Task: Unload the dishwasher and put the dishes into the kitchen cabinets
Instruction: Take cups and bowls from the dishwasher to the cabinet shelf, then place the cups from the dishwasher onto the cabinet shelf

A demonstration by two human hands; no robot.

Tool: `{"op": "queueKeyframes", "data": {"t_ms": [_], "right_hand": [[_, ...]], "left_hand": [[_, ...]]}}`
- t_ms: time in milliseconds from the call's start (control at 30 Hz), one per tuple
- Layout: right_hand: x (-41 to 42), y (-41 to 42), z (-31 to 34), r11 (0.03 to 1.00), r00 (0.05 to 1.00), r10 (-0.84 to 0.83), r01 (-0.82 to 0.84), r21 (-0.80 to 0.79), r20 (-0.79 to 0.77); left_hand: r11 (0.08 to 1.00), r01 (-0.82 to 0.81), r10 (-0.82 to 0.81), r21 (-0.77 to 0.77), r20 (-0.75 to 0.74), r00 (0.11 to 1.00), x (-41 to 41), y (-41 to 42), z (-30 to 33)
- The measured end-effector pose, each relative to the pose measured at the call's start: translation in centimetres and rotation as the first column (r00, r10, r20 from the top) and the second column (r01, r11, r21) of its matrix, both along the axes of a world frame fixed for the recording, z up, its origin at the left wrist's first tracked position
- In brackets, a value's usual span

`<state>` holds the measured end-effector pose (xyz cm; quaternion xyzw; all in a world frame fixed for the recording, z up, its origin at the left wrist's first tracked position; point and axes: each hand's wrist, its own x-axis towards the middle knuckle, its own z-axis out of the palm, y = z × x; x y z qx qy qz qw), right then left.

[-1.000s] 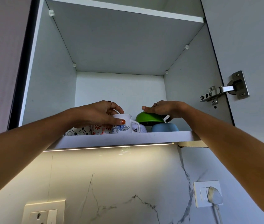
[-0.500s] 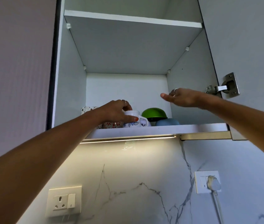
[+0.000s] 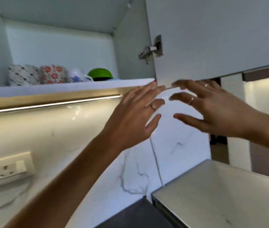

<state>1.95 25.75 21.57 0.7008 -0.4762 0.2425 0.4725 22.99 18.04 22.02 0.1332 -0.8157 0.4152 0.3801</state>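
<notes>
On the bottom shelf point(image 3: 68, 87) of the open wall cabinet stand a grey patterned mug point(image 3: 23, 76), a red flowered mug point(image 3: 53, 74), a white mug with blue flowers point(image 3: 78, 76) and an upturned green bowl point(image 3: 100, 74). My left hand point(image 3: 135, 116) and my right hand point(image 3: 212, 109) hover below the shelf's right end, in front of the marble wall. Both are empty with fingers spread, their fingertips nearly meeting. Neither touches any dish.
The cabinet door point(image 3: 212, 35) hangs open at the right on a metal hinge point(image 3: 152, 51). A light strip point(image 3: 48, 105) glows under the shelf. A wall socket point(image 3: 8, 168) sits at lower left. A grey flat-topped appliance point(image 3: 221, 191) fills the lower right corner.
My left hand let go of the white mug and came down out of the cabinet. My right hand dropped too. The view swung right and down.
</notes>
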Motion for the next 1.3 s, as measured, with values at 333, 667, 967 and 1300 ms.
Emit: {"op": "queueKeyframes", "data": {"t_ms": [333,667,967,1300], "right_hand": [[-8.4,14.8,-16.8,0.936,0.815,-0.188,-0.02,0.351,0.548],[-15.1,23.8,-24.3,0.867,0.536,-0.437,0.035,0.498,0.722],[-21.6,29.9,-29.6,0.829,0.334,-0.503,-0.072,0.554,0.797],[-24.9,37.1,-43.1,0.646,0.099,-0.708,-0.312,0.697,0.7]], "left_hand": [[0.852,0.203,-0.33,0.483,0.194,0.924,-12.6,3.6,-15.5],[0.694,0.024,-0.437,0.719,0.394,0.809,-21.0,9.4,-23.5],[0.562,-0.233,-0.393,0.794,0.504,0.769,-26.3,14.0,-30.2],[0.169,-0.507,-0.616,0.845,0.492,0.616,-32.2,23.4,-42.8]]}}
